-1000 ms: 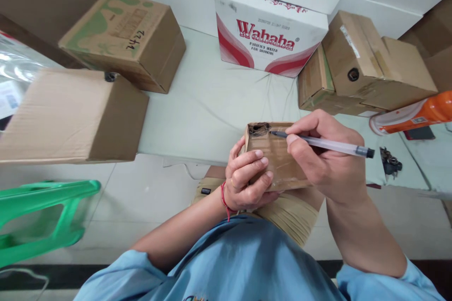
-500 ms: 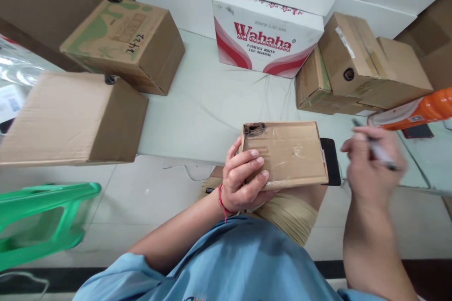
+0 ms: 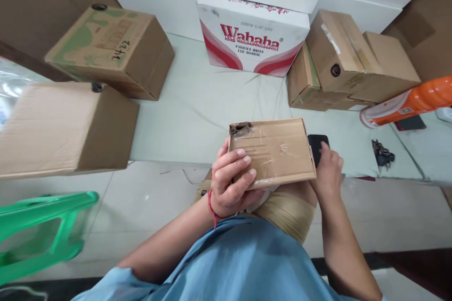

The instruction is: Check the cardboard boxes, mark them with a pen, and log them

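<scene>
A small brown cardboard box (image 3: 273, 150) with a dark, torn hole at its upper left corner is tilted above my lap at the table's front edge. My left hand (image 3: 231, 178) grips its left side, fingers spread over the face. Just right of the box, my right hand (image 3: 328, 167) is at a black phone (image 3: 315, 143) lying on the table, its fingertips over the phone's lower right part. The fingers are bent and partly blurred, and whether they hold anything cannot be made out. No pen shows.
On the table stand a Wahaha carton (image 3: 252, 37), cardboard boxes at left (image 3: 116, 47) and right (image 3: 346, 51), an orange-and-white bottle (image 3: 406, 103) and keys (image 3: 383, 154). A green stool (image 3: 63, 225) is on the floor at left.
My right hand has moved left and reached the phone; the pen seen in it earlier is out of sight. The keys have come into view. The view has shifted slightly right.
</scene>
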Available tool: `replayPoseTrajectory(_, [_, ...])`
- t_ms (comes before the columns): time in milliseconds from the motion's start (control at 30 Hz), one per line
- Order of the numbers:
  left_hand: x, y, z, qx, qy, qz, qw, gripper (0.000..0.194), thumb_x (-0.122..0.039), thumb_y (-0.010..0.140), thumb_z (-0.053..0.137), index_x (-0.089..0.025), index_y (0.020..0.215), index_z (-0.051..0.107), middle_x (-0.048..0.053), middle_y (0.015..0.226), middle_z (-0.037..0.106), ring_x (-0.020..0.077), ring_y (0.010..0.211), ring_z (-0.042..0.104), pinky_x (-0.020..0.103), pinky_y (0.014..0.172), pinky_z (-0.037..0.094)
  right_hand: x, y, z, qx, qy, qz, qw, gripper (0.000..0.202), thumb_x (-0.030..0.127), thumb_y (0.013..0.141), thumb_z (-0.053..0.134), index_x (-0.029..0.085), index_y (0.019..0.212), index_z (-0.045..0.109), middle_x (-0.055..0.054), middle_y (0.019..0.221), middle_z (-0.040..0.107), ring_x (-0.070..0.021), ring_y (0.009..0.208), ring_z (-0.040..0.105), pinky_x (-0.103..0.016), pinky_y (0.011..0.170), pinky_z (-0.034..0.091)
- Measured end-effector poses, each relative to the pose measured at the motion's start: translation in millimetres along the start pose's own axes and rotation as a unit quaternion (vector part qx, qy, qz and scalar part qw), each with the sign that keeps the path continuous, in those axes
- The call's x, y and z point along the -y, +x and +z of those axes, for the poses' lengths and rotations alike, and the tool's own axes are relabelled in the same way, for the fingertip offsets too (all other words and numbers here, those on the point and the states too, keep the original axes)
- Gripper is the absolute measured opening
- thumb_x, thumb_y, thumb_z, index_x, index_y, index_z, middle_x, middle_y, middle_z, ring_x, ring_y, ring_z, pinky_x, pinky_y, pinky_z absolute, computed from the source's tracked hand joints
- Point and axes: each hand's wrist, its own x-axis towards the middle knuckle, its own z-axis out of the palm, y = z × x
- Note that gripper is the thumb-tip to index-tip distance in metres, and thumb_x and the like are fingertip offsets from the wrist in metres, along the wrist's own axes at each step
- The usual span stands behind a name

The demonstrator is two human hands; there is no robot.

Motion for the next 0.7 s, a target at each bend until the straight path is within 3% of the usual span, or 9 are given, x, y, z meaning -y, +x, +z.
replayPoseTrajectory(67, [-1.3,0.0,-4.3,0.024,-0.006,-0.011,1.0,0.028,-0.038,0.095,0.079,-0.028,0.117,0.067,0.007,0.118,0.071,0.0286,0.119,0.073,0.052,0.108,0.064,-18.5,-8.1,2.6,-0.015,-0.033,0.081,0.996,0.085,0.054,0.098,0.06,-0.004,0.16,0.047,-0.038,0.144,0.059,-0.0499,0.132,0.055,-0.066,0.113,0.045])
replayPoseTrajectory(233, [6.0,-9.0,-14.8,0.038,-0.026,-0.06,0.997,0.064,-0.051,0.083,0.094,-0.035,0.136,0.061,0.007,0.155,0.056,0.0405,0.153,0.053,0.067,0.126,0.048,-27.0,-19.9,4.5,0.093,-0.056,0.186,0.977,0.091,0.062,0.096,0.064,0.0,0.161,0.049,-0.035,0.151,0.053,-0.0511,0.137,0.052,-0.059,0.115,0.045])
replayPoseTrajectory(333, [16.4,-13.3,-21.0,0.054,-0.076,-0.127,0.987,0.103,-0.067,0.071,0.099,-0.047,0.157,0.045,0.007,0.173,0.039,0.0501,0.166,0.034,0.072,0.125,0.048,-20.2,-9.1,3.4,0.101,-0.049,0.229,0.967,0.094,0.066,0.092,0.066,0.001,0.159,0.052,-0.034,0.146,0.055,-0.0523,0.137,0.053,-0.059,0.117,0.044])
replayPoseTrajectory(433, [28.8,-14.7,-28.7,0.11,-0.18,-0.213,0.954,0.132,-0.073,0.067,0.098,-0.052,0.173,0.022,0.009,0.185,0.02,0.0512,0.173,0.017,0.073,0.126,0.047,-21.6,3.1,2.2,0.11,-0.037,0.249,0.962,0.097,0.068,0.084,0.074,0.002,0.152,0.057,-0.034,0.139,0.058,-0.0527,0.138,0.054,-0.061,0.119,0.043])
replayPoseTrajectory(533, [42.5,-18.9,-36.8,0.158,-0.254,-0.25,0.921,0.141,-0.072,0.071,0.097,-0.049,0.178,0.008,0.014,0.187,0.016,0.0479,0.174,0.017,0.073,0.131,0.036,-30.4,5.5,1.8,0.105,-0.008,0.255,0.961,0.099,0.068,0.075,0.079,0.004,0.147,0.057,-0.033,0.139,0.057,-0.0503,0.134,0.058,-0.06,0.119,0.044])
replayPoseTrajectory(700, [59.8,-26.3,-40.1,0.229,-0.279,-0.276,0.891,0.154,-0.072,0.069,0.099,-0.042,0.18,-0.004,0.021,0.187,0.019,0.0477,0.172,0.022,0.074,0.135,0.026,-42.3,-4.8,0.8,0.116,0.092,0.268,0.952,0.111,0.07,0.059,0.08,0.005,0.147,0.055,-0.031,0.144,0.052,-0.0436,0.126,0.063,-0.054,0.111,0.053])
